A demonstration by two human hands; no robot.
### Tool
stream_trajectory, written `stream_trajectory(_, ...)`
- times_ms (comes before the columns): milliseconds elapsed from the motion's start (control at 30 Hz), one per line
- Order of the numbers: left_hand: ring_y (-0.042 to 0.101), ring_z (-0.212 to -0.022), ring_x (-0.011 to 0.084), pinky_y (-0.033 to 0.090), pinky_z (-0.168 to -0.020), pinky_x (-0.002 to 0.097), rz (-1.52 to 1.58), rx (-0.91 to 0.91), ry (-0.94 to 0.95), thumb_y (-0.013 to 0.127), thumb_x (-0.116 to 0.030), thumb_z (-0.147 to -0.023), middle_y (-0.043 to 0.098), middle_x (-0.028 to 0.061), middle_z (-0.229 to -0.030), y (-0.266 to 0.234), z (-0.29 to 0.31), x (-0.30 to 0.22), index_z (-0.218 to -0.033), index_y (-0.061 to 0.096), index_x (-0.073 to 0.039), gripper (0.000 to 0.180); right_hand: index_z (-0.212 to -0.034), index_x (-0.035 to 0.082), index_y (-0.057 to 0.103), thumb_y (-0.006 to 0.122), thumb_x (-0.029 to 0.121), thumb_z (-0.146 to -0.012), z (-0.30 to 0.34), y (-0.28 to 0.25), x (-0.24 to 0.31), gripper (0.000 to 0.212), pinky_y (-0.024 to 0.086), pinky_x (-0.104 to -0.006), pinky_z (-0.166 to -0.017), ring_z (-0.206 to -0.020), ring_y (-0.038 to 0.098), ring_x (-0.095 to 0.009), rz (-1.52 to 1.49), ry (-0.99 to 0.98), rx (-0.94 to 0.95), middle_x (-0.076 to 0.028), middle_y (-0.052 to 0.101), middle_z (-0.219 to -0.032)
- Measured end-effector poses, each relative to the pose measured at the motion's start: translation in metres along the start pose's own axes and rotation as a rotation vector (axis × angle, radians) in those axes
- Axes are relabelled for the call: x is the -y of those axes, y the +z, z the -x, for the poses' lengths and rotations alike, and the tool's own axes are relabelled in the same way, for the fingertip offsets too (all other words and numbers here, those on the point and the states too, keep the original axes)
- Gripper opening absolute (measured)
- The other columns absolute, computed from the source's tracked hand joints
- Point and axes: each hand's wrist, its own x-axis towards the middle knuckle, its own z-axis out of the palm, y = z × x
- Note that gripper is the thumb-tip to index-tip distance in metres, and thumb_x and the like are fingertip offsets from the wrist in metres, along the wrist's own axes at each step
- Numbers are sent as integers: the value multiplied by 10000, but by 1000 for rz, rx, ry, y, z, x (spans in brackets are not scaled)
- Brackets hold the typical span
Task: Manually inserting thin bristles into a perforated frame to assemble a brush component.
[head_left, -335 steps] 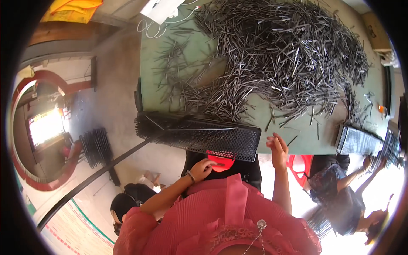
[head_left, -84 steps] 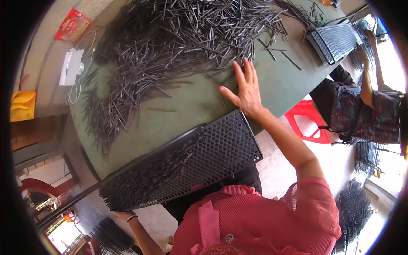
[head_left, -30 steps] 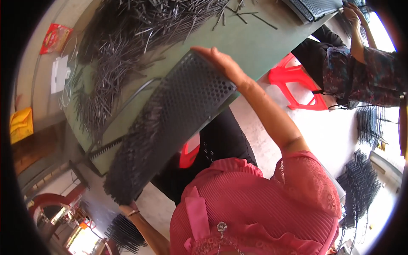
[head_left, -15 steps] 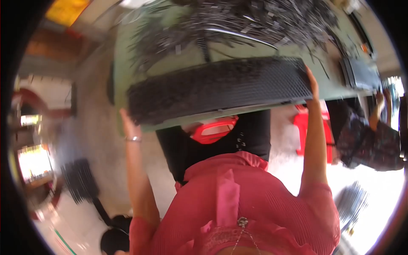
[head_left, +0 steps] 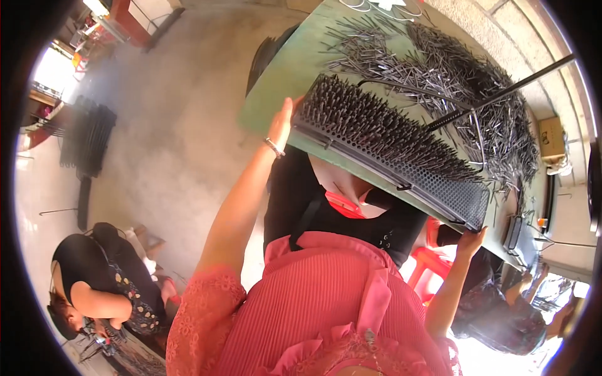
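A long black perforated rack (head_left: 456,192) slants across the near edge of the green table, its left end farther from me. Thin black sticks (head_left: 376,123) stand packed in most of its holes, while the holes toward its right end show bare. My left hand (head_left: 283,123) is at the left end of the rack, with its fingers partly hidden against it. At the opposite end, my right hand (head_left: 471,242) grips the lower corner. A bent black wire frame (head_left: 481,135) arches behind the sticks.
The green table (head_left: 271,103) carries a heap of loose black strips (head_left: 448,66). From the upper right a dark bar (head_left: 520,84) reaches toward the rack. A cardboard box (head_left: 552,139) is by the wall. Red stools (head_left: 429,266) are underneath; one person works at lower left, another at right.
The view has turned, and the rack now slopes down to the right instead of lying nearly level. Both hands remain at its ends. The standing sticks now show sharply, where before they were blurred.
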Motion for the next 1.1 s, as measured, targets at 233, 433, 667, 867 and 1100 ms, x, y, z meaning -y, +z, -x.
stream_trajectory(233,430,-1189,187,292,-1013,296,23,-27,36,291,-505,-928,485,116,-1269,-18,1,21,-1266,429,39,655,-1072,30,548,475,533,-844,7,22,-16,558,389,-257,-664,-748,522,-153,-58,30,-210,-32,605,-939)
stream_trajectory(433,460,-1154,167,346,-958,295,-115,-65,-147,472,-408,-895,511,79,-1243,-22,-30,-31,-1250,475,-38,513,-1099,19,537,435,525,-868,1,-14,-24,565,368,-284,-811,-901,511,-172,-92,-27,-211,-54,588,-1037)
stream_trajectory(667,411,-1217,234,338,-996,331,-772,369,-21,605,-289,-829,454,152,-1294,51,-138,-108,-1266,435,-18,541,-1128,18,522,374,422,-931,1,-20,-33,474,356,-325,-903,-1003,510,-190,-98,-137,-217,-74,577,-1106)
stream_trajectory(867,403,-1216,302,316,-1021,335,-1327,765,168,689,-382,-699,430,190,-1304,161,-233,-68,-1291,408,-29,744,-1191,2,466,298,430,-948,6,21,-37,520,346,-333,-883,-1043,477,-200,-6,-178,-334,-87,524,-1176)
stream_trajectory(1100,208,-1319,281,215,-1047,476,-1839,809,198,831,-491,-400,233,172,-1407,220,-254,-6,-1372,104,24,1319,-1285,-37,359,262,402,-955,15,18,-32,558,235,-374,-1035,-1217,367,-242,7,-121,-346,-140,409,-1315)
